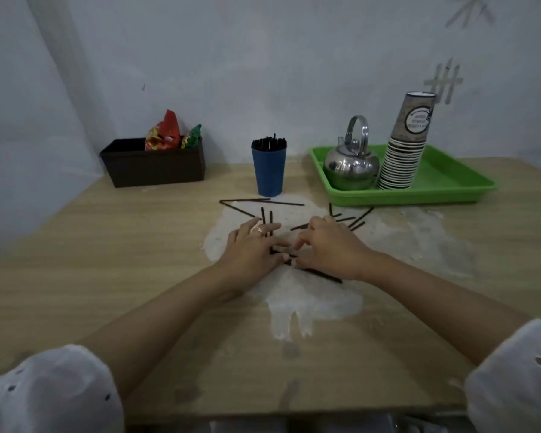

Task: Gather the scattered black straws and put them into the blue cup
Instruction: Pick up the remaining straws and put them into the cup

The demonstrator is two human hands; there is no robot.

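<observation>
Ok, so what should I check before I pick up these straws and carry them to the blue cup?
1. Blue cup standing upright: ok.
2. Room left in it: cannot tell; standing straws crowd its mouth.
3. Hands on straws: ok; left hand and right hand touch the middle bunch.
4. Firm hold on that bunch: cannot tell; the hands hide it.
5. Everything gathered: not ok; far straws lie near the cup, more straws beside the green tray.
</observation>
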